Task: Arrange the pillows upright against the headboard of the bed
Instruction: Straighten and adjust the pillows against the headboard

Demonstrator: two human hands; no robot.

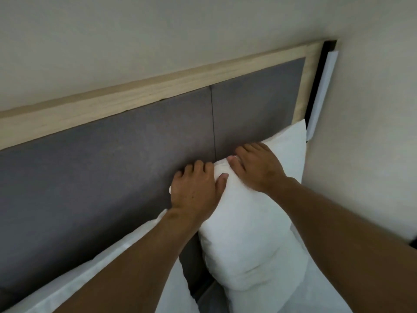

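From the head camera, a plump white fabric pillow (pixel 246 240) stands on end on the bed, its back against the grey upholstered headboard (pixel 112 177), which has a pale wooden frame (pixel 140 96) along its top and right side. The pillow sits at the right end of the headboard, near the cream wall (pixel 365 132) that meets it at the corner.

The left hand (pixel 195 189) is clamped over the pillow's upper left corner: its fingers curl over the top edge, between pillow and headboard, and the thumb presses into the front face, so its grip is closed on the pillow's fabric. The right hand (pixel 257 168) lies spread over the top edge just to the right, fingers reaching over toward the headboard, thumb on the front beside the left thumb; its palm rests on the pillow and its grip takes the top edge as well. A ring shows on one right finger.

A second white pillow (pixel 286 145) stands upright behind and to the right of the held one, its pointed corner rising against the headboard frame. A third white pillow (pixel 112 267) lies lower at the left, under the left forearm, its long edge running along the foot of the headboard. A narrow white strip (pixel 322 91) runs down the dark gap between frame and wall.
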